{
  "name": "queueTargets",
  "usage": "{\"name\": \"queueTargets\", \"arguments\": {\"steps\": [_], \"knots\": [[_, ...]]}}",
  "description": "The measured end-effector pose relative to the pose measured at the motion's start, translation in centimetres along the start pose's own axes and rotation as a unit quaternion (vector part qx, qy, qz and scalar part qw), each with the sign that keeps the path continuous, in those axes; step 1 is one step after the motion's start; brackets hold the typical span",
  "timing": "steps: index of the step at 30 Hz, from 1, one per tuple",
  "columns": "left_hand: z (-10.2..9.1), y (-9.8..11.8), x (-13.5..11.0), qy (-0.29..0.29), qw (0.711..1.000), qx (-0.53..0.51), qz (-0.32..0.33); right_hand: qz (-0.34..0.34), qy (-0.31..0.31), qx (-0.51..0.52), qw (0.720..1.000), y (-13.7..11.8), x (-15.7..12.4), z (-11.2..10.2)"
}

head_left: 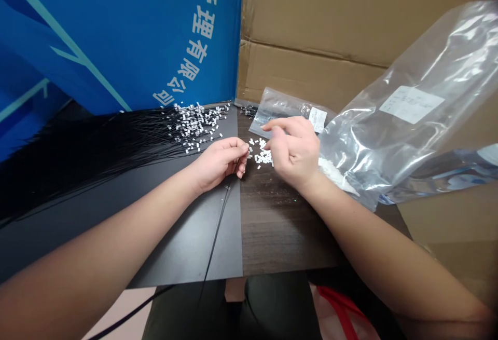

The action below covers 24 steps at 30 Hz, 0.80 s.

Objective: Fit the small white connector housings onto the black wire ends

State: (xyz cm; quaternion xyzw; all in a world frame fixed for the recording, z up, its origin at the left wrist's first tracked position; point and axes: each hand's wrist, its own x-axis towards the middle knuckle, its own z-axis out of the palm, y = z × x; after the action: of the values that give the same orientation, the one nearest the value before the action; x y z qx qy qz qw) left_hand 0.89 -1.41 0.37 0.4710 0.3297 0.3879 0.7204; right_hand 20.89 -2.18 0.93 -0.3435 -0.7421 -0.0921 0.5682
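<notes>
Desk's far edge: thin black cables [105, 155] fan leftward across a dark sheet [187, 241], their ends tipped with small white plastic tabs [198, 124].

Desk's centre: a loose heap of white tabs [262, 155] lies on dark woodgrain laminate [280, 226], between the hands.

Left hand [220, 163]: curled closed, fingertips bunched; anything held is too small to tell. A lone black cable [223, 231] lies just below it.

Right hand [293, 153]: fingers bent over the heap; whether they grip anything cannot be told.

Desk's right edge: a large clear polythene bag [404, 117] with a white label and a smaller clear bag [284, 111] rest against corrugated cardboard [311, 18].
</notes>
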Motion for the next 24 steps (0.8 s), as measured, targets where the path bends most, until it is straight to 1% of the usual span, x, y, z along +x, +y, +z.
{"name": "queueTargets", "arguments": {"steps": [2,4,7,9,11,15,24], "knots": [[0.0,0.0,0.0,-0.002,1.0,0.005,0.002,0.007,-0.026,0.014,1.0,0.0,0.0,0.3],[0.0,-0.1,0.0,-0.004,1.0,0.012,0.006,0.026,-0.092,0.054,0.994,0.1,-0.1,0.5],[-0.1,-0.1,0.1,-0.002,1.0,0.015,0.008,0.053,-0.207,0.09,0.973,0.5,-0.5,0.5],[-0.2,-0.1,0.1,-0.003,1.0,0.012,0.01,0.056,-0.25,0.099,0.962,0.7,-0.7,0.5],[-0.2,-0.1,0.1,-0.004,1.0,0.007,0.012,0.054,-0.261,0.11,0.958,0.8,-0.7,0.4],[-0.1,-0.1,0.0,-0.004,1.0,0.006,0.009,0.067,-0.247,0.127,0.958,0.8,-0.4,0.4],[-0.2,-0.3,-0.1,0.019,0.997,0.061,0.047,0.159,-0.244,0.168,0.942,1.2,-0.5,0.6]]}}
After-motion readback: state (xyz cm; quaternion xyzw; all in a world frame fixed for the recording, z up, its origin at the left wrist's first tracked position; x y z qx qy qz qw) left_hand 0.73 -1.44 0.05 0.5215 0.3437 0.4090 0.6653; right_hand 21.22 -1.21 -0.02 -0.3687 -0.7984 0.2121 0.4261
